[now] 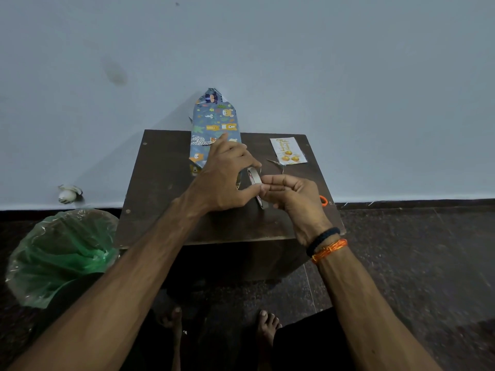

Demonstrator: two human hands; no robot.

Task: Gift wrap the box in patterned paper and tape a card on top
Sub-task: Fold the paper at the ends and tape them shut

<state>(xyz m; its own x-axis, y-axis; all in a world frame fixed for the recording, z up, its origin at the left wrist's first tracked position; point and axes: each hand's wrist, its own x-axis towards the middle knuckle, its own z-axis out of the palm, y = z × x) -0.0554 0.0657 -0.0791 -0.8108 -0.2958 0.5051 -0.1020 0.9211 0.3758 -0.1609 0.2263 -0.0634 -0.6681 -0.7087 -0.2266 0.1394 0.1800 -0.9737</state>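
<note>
The box [214, 121], wrapped in blue paper printed with cartoon animals, lies lengthwise on the dark wooden table [160, 167], its far end folded to a point against the wall. A roll of clear tape [255, 183] stands on edge just in front of the box. My left hand [225, 178] grips the roll from the left. My right hand [292, 194] pinches the tape's edge with thumb and forefinger. A white card [288, 151] with gold balloons lies flat at the table's far right.
Small scissors [278, 164] with an orange handle [323, 200] lie on the table's right side. A bin lined with green plastic [61, 253] stands on the floor to the left. A white crumpled object [68, 194] lies by the wall. My bare feet show below.
</note>
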